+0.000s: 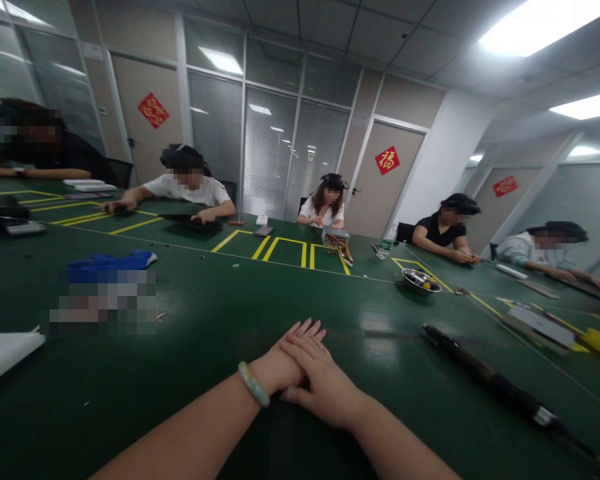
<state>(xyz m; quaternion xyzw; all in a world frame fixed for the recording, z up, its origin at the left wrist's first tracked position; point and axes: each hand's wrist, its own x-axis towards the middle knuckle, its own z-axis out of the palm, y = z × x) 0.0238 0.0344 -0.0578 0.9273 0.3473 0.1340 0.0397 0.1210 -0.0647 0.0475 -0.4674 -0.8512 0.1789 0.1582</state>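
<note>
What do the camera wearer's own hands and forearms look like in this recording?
The left hand and right hand are ungloved, and no sleeves show on the forearms. A smooth, rounded bangle, mottled pale green, circles the left wrist. The right wrist is unadorned. Whether a finger carries a thin ring is too unclear to tell.

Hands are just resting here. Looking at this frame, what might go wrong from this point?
The bottle stands near the bundled wires; if knocked over, any liquid inside might reach them. A sweep of the right forearm could bump the long black tool. The bangle might knock against the tabletop.
</note>
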